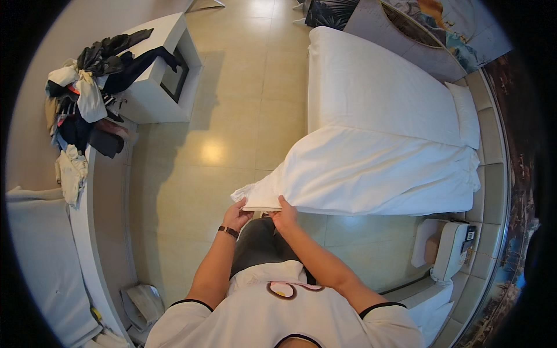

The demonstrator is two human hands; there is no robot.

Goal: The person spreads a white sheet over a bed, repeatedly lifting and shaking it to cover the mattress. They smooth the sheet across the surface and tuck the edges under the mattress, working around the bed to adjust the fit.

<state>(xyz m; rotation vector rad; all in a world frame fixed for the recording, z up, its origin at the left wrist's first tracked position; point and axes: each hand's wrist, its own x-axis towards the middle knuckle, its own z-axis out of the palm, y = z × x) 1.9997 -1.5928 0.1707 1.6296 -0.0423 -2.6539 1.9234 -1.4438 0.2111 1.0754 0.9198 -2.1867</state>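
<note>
My left hand (238,215) grips the near edge of a white bed sheet (348,174), close to its bunched corner. Further right along the same edge, my right hand (285,214) holds the sheet, thumb on top. Between the two hands the edge is drawn fairly straight in front of my legs. From there the sheet spreads over the near side of a bed (374,82), with loose folds running towards the headboard. A white pillow (463,114) lies at the head end. The fingers under the cloth are partly hidden.
Clothes (78,117) are heaped on a white desk unit (152,95) and shelf at the left. A waste bin (141,304) stands at the lower left. At the lower right is a bedside table (450,250) with things on it. Tiled floor (235,143) runs between desk and bed.
</note>
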